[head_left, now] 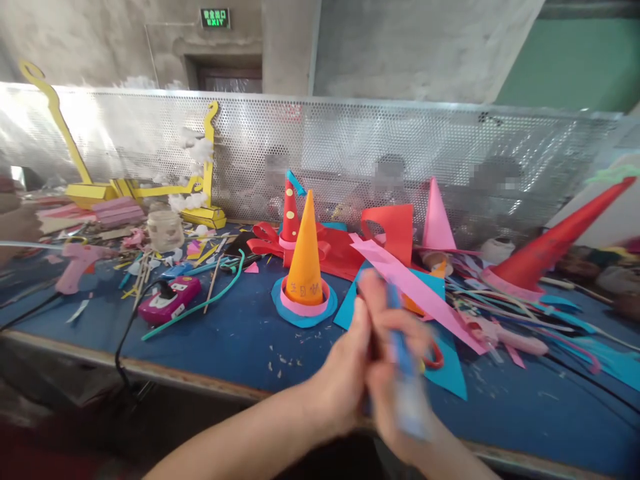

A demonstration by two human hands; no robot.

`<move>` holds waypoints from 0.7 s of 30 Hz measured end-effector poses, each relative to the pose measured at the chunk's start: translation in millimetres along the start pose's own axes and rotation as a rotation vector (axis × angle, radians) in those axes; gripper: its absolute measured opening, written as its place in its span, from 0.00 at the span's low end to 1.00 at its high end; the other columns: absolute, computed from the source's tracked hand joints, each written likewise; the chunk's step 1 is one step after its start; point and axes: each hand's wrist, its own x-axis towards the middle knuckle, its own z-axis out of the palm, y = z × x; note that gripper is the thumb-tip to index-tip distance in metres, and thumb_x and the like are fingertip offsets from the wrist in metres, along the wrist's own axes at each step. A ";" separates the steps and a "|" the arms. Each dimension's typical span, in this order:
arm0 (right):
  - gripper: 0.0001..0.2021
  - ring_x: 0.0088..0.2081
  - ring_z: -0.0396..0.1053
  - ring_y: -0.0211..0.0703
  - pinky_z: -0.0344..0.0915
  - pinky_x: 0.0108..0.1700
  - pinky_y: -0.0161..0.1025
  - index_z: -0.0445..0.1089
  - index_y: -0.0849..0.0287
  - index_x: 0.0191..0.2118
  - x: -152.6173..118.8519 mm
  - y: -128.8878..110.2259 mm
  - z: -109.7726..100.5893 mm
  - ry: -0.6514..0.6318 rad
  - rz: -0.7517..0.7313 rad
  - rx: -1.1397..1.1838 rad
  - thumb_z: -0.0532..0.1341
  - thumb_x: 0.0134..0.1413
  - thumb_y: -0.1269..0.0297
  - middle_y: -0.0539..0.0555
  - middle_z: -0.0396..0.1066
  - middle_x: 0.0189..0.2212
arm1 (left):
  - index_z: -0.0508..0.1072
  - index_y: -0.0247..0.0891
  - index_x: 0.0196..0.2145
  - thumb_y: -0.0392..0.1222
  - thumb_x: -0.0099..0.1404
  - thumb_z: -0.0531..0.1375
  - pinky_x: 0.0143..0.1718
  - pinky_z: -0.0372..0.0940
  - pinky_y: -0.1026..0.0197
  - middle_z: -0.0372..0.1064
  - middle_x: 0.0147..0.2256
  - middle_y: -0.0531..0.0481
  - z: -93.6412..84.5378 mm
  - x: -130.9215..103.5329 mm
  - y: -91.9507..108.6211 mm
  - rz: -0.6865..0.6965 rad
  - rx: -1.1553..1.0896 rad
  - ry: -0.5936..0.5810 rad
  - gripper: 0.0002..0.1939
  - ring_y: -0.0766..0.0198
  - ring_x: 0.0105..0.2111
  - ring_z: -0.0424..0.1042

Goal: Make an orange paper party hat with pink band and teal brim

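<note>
My left hand [350, 363] and my right hand [397, 360] are pressed together above the table's front edge. A blurred blue and whitish object [407, 387] lies along my right hand, whose fingers curl round it. What my left hand holds, if anything, is hidden between the palms. Just left of the hands stands an orange cone [306, 257] with a pink band and a blue brim [305, 320]. Behind the hands, a pink strip [420, 290] lies over a blue sheet [453, 363], beside red scissor handles [434, 355].
A purple power socket [170, 300] and a pink glue gun [77, 267] lie at the left. Red paper [345, 257], a pink cone [439, 223] and a red cone [550, 247] stand farther back. A second glue gun [515, 339] lies right. A perforated metal screen [330, 147] runs behind.
</note>
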 end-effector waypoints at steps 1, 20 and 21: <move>0.11 0.52 0.70 0.48 0.69 0.52 0.52 0.63 0.53 0.42 -0.9 5.8 7.9 0.020 0.021 0.037 0.51 0.63 0.53 0.62 0.71 0.50 | 0.53 0.46 0.66 0.65 0.69 0.32 0.64 0.55 0.46 0.51 0.66 0.50 5.9 -0.5 5.1 -0.048 -0.125 -0.030 0.37 0.50 0.66 0.49; 0.08 0.44 0.71 0.46 0.67 0.42 0.42 0.60 0.53 0.48 7.8 52.6 -5.2 -0.254 0.132 0.121 0.52 0.64 0.60 0.59 0.70 0.48 | 0.71 0.39 0.42 0.39 0.56 0.67 0.47 0.66 0.57 0.70 0.45 0.47 -96.6 46.1 66.4 0.491 0.392 0.591 0.16 0.58 0.47 0.69; 0.08 0.41 0.72 0.46 0.67 0.41 0.41 0.61 0.53 0.46 8.8 56.4 -7.6 -0.289 0.101 0.095 0.51 0.64 0.61 0.58 0.71 0.44 | 0.69 0.39 0.45 0.38 0.55 0.67 0.48 0.65 0.57 0.69 0.47 0.46 -110.5 62.2 73.1 0.508 0.435 0.584 0.19 0.58 0.50 0.68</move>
